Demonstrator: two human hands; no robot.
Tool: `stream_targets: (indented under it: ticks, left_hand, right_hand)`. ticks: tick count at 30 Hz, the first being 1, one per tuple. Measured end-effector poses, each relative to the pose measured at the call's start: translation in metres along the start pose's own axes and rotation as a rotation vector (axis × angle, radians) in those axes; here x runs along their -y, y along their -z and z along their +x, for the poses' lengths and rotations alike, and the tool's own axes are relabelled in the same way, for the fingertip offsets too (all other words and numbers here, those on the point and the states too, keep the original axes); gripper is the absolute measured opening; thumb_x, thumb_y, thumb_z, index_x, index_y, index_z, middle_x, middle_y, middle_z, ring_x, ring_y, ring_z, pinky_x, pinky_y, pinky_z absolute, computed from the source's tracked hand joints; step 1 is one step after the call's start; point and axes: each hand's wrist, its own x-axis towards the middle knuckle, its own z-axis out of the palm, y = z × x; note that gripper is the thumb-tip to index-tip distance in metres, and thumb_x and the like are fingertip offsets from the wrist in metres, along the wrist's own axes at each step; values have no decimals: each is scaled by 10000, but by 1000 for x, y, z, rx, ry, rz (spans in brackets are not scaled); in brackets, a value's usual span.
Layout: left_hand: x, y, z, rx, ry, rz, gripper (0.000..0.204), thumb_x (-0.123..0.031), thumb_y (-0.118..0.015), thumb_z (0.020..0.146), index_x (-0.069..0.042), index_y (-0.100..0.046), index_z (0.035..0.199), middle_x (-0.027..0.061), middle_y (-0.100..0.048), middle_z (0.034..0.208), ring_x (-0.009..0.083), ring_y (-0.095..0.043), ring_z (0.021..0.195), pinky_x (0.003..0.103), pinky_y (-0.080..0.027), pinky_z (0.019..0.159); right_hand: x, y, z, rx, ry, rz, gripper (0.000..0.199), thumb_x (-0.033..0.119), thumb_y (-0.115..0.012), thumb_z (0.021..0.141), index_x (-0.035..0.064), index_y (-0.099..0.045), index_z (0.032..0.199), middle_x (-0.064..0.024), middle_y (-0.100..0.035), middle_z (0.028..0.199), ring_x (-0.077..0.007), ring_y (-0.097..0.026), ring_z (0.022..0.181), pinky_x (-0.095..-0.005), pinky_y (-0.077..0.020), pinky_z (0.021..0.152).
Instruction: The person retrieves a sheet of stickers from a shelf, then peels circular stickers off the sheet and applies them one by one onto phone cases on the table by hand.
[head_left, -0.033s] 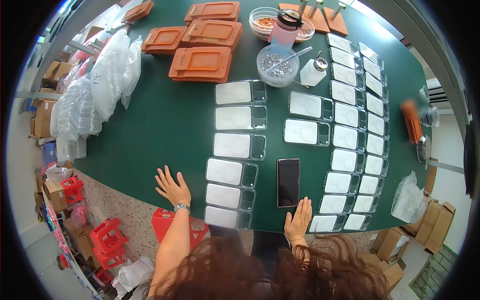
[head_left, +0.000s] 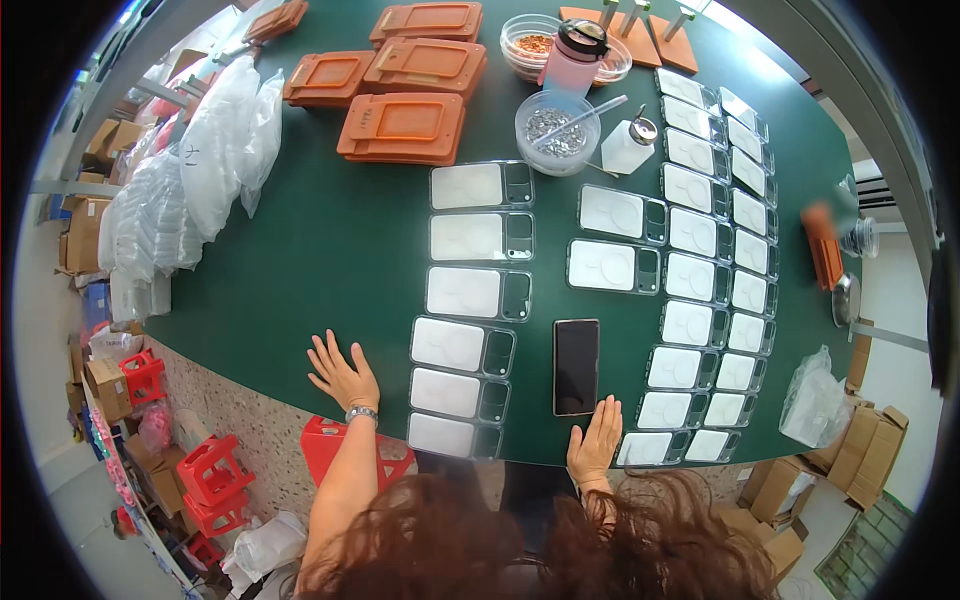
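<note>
My left hand lies flat on the green table near its front edge, fingers spread, holding nothing. Right of it runs a column of clear phone cases with white panels. My right hand rests at the front edge with its fingers stretched out, holding nothing. Its fingertips are close to the near end of a dark-screened phone lying face up. Beyond the phone lie two more clear cases. Two long columns of similar cases stretch away to the right of my right hand.
Orange moulds stand stacked at the far left-centre. A tub of small metal parts, a pink bottle and a white pump dispenser stand far centre. Plastic bags line the left edge. Red stools and cardboard boxes stand on the floor.
</note>
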Motion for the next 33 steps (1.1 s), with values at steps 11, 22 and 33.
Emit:
stream_targets:
  ticks: [11,22,33]
  left_hand:
    - [2,1,15,-26,-4,-18,621,-509,-432,1013,-198,-350,1544,56,-243,1646,309,-181,1521,624,-110,1188]
    - [2,-1,16,-31,-20,-13,629,-529,-402,1022,-203,-332,1556,56,-242,1647,308,-192,1518,630,-113,1182]
    - [2,-2,15,-61,-41,-18,625,-526,-403,1025,-194,-338,1551,68,-254,1642,316,-203,1514,635,-116,1178]
  right_hand:
    - [2,-2,-2,23,-16,-29,714,244,-534,927,-113,-280,1491,-276,-236,1586,-438,-191,1484,-527,-175,1208]
    - [1,-1,0,9,-7,-8,727,268,-520,938,-111,-264,1504,-273,-237,1589,-441,-192,1482,-527,-171,1208]
    - [3,-2,-3,-2,-24,-14,718,275,-493,946,-104,-262,1510,-264,-232,1598,-429,-194,1488,-512,-169,1212]
